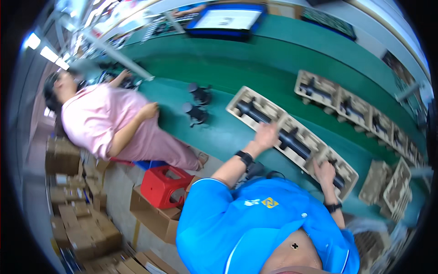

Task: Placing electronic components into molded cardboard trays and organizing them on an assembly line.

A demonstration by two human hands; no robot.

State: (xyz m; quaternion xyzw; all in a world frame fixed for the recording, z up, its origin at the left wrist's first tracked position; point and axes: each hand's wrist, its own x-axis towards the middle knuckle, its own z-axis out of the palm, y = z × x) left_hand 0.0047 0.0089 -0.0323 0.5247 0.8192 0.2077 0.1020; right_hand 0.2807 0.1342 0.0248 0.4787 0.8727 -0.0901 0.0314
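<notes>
A row of tan moulded-pulp trays [292, 119] lies slantwise on the green bench in front of me. Dark cylindrical devices rest in its hollows: one at the far left end [252, 111], one in the middle [294, 144], and one at the near right end [338, 181], partly covered. My left hand [267, 136] is at the tray edge between the first two devices, fingers curled; what they grip is hidden. Over the tray near the right-end device, my right hand [324, 172] rests with thumb and fingers apart.
Further back stands another row of filled pulp trays [340, 99]. Loose pulp trays [396, 188] lie at the right. Two black devices [196, 113] stand left on the bench. A co-worker in pink [107, 118] is at the left, near a red stool [165, 186] and cardboard boxes [86, 228].
</notes>
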